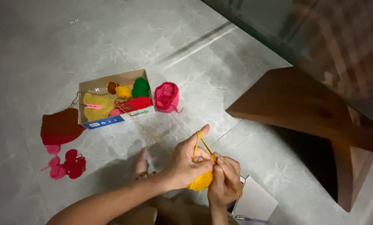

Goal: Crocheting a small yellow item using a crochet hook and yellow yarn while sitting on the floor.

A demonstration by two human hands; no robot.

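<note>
My left hand [185,160] grips a yellow crocheted piece [202,181], with a yellow yarn strand [198,143] looped over its raised forefinger. My right hand [225,181] pinches the same piece from the right, fingers closed; whether it holds a hook is hidden. Both hands hover low over the grey tiled floor, near my foot [141,163]. The yarn runs back towards an open cardboard box [107,120] holding green, yellow, red and brown yarn balls.
A pink crocheted pouch [167,96] sits just right of the box. A dark red crocheted piece [60,127] and small pink and red pieces [65,165] lie at left. A wooden furniture leg [303,108] stands at right. White paper [255,202] and a pen [251,219] lie below my hands.
</note>
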